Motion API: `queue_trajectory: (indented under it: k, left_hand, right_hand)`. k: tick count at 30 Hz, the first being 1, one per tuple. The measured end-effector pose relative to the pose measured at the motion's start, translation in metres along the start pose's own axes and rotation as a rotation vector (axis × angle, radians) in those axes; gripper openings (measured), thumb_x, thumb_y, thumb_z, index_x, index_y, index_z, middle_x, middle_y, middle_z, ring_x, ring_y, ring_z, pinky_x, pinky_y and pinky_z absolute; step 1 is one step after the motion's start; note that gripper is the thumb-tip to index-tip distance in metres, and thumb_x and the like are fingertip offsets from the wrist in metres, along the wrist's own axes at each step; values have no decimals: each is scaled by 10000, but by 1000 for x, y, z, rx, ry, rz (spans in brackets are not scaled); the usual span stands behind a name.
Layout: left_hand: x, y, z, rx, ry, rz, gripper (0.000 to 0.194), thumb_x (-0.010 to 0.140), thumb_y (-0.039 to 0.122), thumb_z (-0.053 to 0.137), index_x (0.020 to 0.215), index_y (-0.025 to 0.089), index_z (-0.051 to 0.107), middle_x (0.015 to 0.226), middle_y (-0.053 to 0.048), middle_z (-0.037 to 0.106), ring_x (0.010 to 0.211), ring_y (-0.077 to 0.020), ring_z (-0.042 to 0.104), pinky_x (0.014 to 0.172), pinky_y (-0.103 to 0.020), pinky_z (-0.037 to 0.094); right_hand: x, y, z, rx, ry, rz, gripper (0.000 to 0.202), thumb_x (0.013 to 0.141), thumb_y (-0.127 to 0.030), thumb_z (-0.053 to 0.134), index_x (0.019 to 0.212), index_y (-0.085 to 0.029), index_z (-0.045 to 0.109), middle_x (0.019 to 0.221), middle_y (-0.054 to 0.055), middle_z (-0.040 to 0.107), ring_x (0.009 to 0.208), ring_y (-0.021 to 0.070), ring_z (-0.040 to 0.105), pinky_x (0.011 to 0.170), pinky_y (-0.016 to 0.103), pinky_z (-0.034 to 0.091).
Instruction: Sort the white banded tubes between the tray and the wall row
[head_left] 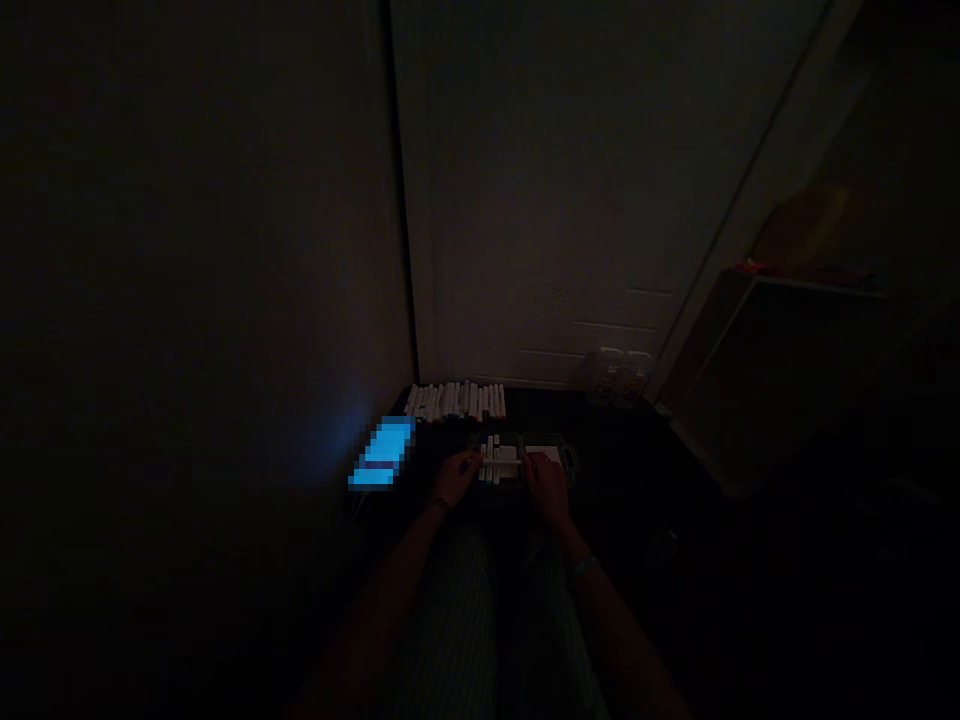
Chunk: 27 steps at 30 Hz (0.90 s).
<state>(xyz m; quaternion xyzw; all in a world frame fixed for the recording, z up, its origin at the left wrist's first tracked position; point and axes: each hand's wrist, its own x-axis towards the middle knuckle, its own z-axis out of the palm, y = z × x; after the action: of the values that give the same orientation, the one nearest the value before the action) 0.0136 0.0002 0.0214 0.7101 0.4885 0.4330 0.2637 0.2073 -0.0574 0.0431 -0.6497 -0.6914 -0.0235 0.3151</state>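
In the dim light, a white marker (501,461) lies crosswise between my two hands. My left hand (455,478) is closed on its left end, and my right hand (547,487) is closed around its right end. Below the marker is an open clear plastic case (576,462). A few white markers (489,474) stand side by side in the left part of the case. A pale sheet or card (541,454) shows in the right part, partly covered by my right hand. The finger details are too dark to make out.
A row of white markers (456,401) lies behind the case, near the wall. On the left glows a blurred-out screen (384,455). Two clear packages (621,378) stand by the wall at the back right. A dark cabinet-like piece (787,380) stands farther right.
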Motion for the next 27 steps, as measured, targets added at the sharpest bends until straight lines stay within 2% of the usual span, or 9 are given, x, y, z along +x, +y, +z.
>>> queue_trajectory:
  k: [4, 9, 15, 21, 27]
  left_hand:
    - [-1, 4, -2, 18, 5, -27, 357, 755, 434, 420, 853, 163, 632, 754, -26, 642, 687, -154, 558, 630, -241, 424]
    - [0, 2, -3, 18, 28, 0, 377, 763, 442, 398, 850, 157, 629, 722, -15, 631, 644, -135, 540, 594, -223, 408]
    - [0, 2, 0, -8, -1, 7, 337, 741, 439, 436, 850, 175, 614, 743, -3, 627, 655, -124, 545, 595, -206, 402]
    - [-2, 6, -2, 6, -31, -12, 349, 739, 441, 427, 826, 160, 615, 670, 3, 593, 623, -118, 513, 555, -198, 375]
    - [-2, 7, -4, 56, -18, -22, 377, 745, 456, 405, 775, 150, 622, 572, 18, 535, 542, -100, 457, 490, -188, 319]
  right_hand:
    - [0, -1, -1, 39, -7, -22, 343, 897, -348, 257, 991, -199, 551, 942, 52, 590, 858, 136, 525, 760, 233, 320]
    - [0, -1, -2, 89, 4, -42, 327, 885, -374, 288, 1017, -212, 539, 972, 35, 588, 868, 135, 526, 749, 231, 330]
    - [1, 1, 2, 53, 0, 2, 337, 895, -358, 260, 999, -201, 539, 952, 49, 597, 839, 138, 537, 736, 235, 328]
    - [1, 3, 5, -14, 0, 20, 371, 897, -382, 237, 912, -195, 557, 855, 48, 614, 776, 144, 546, 692, 237, 319]
    - [0, 3, 6, -19, 2, 9, 402, 902, -387, 211, 895, -195, 564, 865, 51, 615, 776, 138, 546, 701, 235, 313]
